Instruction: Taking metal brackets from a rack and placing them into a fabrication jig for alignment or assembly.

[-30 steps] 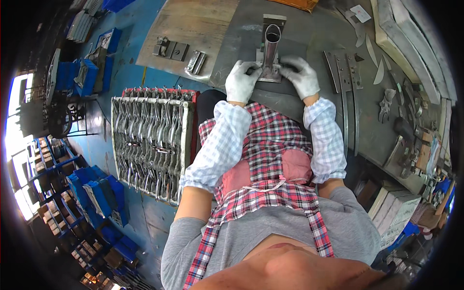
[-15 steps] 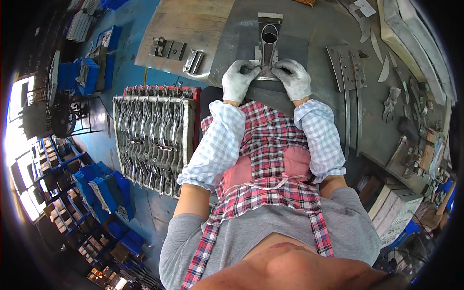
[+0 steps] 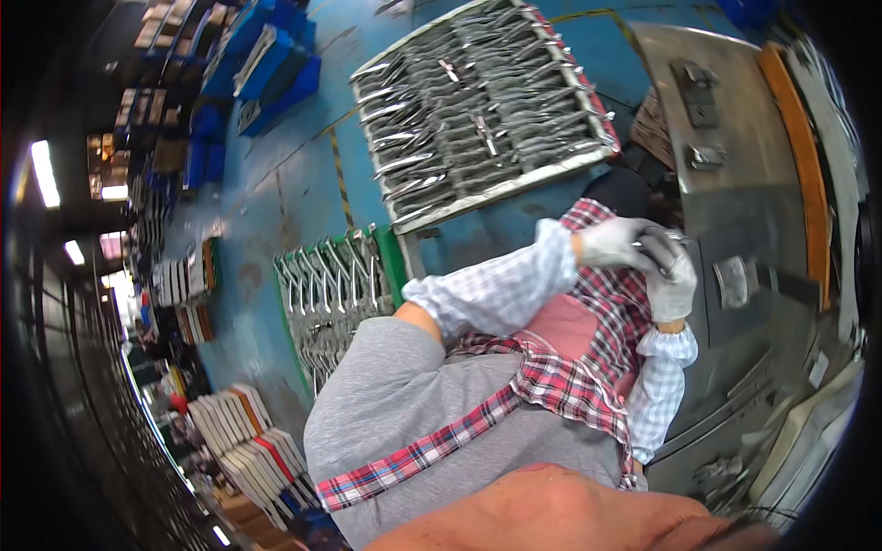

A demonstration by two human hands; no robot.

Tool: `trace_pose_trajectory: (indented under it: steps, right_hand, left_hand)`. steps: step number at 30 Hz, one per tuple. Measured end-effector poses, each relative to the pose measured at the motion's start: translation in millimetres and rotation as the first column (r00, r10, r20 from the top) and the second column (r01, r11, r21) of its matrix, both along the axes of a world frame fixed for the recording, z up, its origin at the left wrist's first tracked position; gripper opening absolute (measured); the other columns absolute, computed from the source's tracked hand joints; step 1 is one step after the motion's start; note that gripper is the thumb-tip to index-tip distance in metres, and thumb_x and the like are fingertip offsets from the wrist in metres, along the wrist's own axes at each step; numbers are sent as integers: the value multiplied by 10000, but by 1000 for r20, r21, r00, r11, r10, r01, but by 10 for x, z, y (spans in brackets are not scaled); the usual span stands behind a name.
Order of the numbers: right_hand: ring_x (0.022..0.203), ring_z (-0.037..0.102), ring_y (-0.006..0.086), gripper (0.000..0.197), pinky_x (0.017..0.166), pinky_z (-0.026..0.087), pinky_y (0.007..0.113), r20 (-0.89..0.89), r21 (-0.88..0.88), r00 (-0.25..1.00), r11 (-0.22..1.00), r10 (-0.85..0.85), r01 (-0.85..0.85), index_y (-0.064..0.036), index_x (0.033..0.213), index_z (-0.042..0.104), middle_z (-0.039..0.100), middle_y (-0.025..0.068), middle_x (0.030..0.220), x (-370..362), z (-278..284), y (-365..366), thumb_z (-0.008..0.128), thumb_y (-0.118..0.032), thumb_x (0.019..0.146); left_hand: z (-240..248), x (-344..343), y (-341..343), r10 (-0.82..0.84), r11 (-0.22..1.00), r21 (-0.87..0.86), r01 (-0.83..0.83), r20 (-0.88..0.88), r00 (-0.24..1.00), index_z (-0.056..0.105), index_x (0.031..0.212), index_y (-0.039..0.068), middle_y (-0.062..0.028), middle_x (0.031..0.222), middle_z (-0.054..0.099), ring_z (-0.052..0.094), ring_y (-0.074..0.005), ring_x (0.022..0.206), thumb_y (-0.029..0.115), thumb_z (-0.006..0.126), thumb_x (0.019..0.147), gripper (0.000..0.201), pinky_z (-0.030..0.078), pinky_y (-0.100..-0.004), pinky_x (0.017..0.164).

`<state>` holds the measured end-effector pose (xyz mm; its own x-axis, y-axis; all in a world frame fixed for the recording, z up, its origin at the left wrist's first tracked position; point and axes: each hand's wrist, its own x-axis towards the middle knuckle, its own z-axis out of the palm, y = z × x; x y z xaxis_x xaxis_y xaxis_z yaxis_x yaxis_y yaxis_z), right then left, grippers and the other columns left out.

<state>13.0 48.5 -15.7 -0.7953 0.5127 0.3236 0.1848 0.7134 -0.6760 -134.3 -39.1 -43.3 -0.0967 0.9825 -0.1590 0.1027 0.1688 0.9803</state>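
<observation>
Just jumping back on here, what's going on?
A person's gloved left hand and right hand are together in front of a checked apron, beside a metal workbench. Whether they grip anything is hard to tell. At the upper left of the hands, a white-edged tray holds rows of shiny metal parts; a green crate sits nearby.

No text, number or brand is legible. Floor marking: yellow-and-black striped tape (image 3: 340,177) on the blue floor (image 3: 262,184), left of the white-rimmed crate (image 3: 501,191). Yellow line (image 3: 588,14): floor, above the crate's upper right corner. Pale card (image 3: 817,369): workbench (image 3: 740,211), lower right of the crate; any print unreadable.
</observation>
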Motion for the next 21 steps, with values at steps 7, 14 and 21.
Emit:
trace_pose_trajectory:
  steps: [7,14,21]
  right_hand:
    - [956,639,222,219,847,490,304,302,-257,946,946,-116,198,-78,991,684,669,76,1032,-25,-253,162,590,-22,802]
    - [931,625,270,220,817,497,347,400,-96,914,995,62,-26,-118,985,677,659,66,1017,-93,-257,45,626,-76,774]
    - [958,622,280,198,835,494,360,635,-134,770,990,59,34,-126,977,693,668,91,1004,74,-419,96,614,-165,801]
  left_hand:
    - [-715,-1627,-2403,709,617,-99,-781,-362,606,537,1247,45,-154,1251,571,547,-248,1151,99,598,873,383,426,-311,965]
    - [-1254,-1615,-2927,114,582,-87,-809,-976,188,692,1017,187,-99,955,637,607,-285,872,220,652,800,223,515,-395,734]
    - [-896,-1561,-3317,-172,387,-394,-834,-919,355,679,1031,190,-128,1056,616,620,-301,942,377,749,700,386,519,-399,800]
